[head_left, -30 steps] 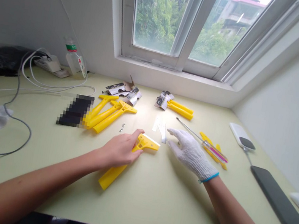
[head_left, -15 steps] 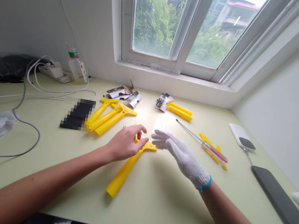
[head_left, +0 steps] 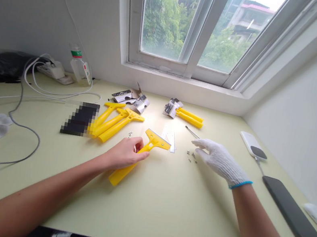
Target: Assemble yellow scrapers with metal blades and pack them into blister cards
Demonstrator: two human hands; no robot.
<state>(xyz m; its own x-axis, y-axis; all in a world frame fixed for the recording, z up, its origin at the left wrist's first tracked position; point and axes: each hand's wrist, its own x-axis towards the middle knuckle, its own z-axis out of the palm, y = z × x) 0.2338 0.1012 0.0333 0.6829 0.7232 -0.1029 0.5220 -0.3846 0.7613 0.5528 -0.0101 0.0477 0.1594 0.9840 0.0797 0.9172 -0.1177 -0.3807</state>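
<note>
My bare left hand (head_left: 124,154) is closed around the handle of a yellow scraper (head_left: 158,140), whose wide head points away from me. A thin metal edge shows along the front of that head. My right hand (head_left: 217,161), in a white knit glove with a blue cuff, hovers with fingers stretched out and nothing visible in them. Several small screws (head_left: 191,154) lie just left of its fingertips. Flat metal blades (head_left: 173,142) rest between the scraper head and the screws. A screwdriver (head_left: 192,132) shows only its shaft; the glove hides the rest.
Several yellow scrapers (head_left: 119,125) lie at left beside a pixelated dark object (head_left: 80,119). Small nuts (head_left: 130,134) sit near them. Torn card packaging (head_left: 140,104) and packaged scrapers (head_left: 189,118) lie at the back. A power bank (head_left: 253,145), bottle (head_left: 80,68) and cables surround the work area.
My left hand has gripped the scraper and raised its head a little, shifting it left. The gloved right hand has moved right, uncovering screws and blades.
</note>
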